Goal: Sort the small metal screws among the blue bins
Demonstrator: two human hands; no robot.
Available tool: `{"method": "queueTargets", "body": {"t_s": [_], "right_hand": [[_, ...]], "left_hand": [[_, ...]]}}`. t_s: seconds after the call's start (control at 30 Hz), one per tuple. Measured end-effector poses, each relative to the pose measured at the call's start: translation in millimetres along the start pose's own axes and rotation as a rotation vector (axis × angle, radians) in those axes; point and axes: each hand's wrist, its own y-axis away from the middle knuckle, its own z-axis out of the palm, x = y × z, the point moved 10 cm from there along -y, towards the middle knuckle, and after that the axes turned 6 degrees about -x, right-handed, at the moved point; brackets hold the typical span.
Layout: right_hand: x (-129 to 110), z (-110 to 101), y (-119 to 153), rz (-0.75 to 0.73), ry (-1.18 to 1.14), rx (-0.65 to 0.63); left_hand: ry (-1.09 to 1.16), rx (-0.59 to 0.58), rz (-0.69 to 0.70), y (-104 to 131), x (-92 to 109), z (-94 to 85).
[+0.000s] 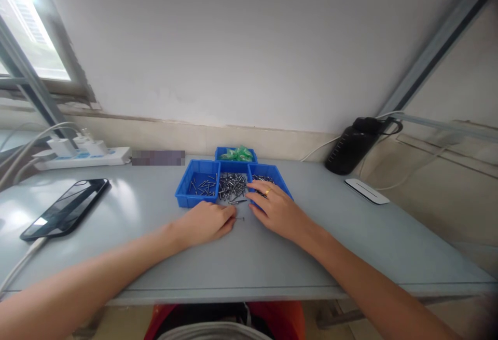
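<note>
My left hand [210, 220] rests on the table, its fingers pinched on a thin screw [240, 219] that sticks out to the right. My right hand [278, 210] reaches over the near left corner of the right blue bin [286, 187], its fingers apart and nothing visible between them. Between the two side bins lies a heap of metal screws [232, 184], just left of my right fingertips. More loose screws lie in the left blue bin [182, 197]. The right bin also has metal pieces in it, partly hidden by my right hand.
A third blue bin [235, 165] holding green plastic stands behind the heap. A phone [66, 207] and a power strip [85, 158] are on the left of the table [252, 272]. A black bottle [352, 145] and a white flat device [365, 190] stand on the right.
</note>
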Motion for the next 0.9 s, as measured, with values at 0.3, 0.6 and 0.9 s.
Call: {"method": "queueTargets", "body": {"t_s": [0.3, 0.6, 0.9], "right_hand": [[-10, 24, 6, 0.081, 0.03, -0.304], [-8, 33, 7, 0.069, -0.111, -0.456], [-5, 32, 8, 0.087, -0.095, -0.437]], "left_hand": [[0.039, 0.047, 0.052, 4, 6, -11.6], [0.094, 0.093, 0.054, 5, 3, -15.2], [0.077, 0.095, 0.1, 6, 8, -16.2]]}}
